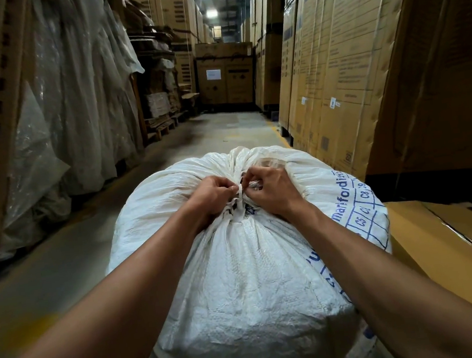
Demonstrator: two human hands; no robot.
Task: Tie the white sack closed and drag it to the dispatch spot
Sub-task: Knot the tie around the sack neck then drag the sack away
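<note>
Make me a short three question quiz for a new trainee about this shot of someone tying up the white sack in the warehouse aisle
1. True or false: the left hand hangs idle, away from the white sack.
2. What colour is the printing on the sack?
   A. red  B. blue  C. green
3. Fill in: both hands pinch the white tie strip at the sack's gathered ____.

Key:
1. False; it grips at the neck, as does the right hand.
2. B, blue.
3. Neck (the bunched mouth on top).
</note>
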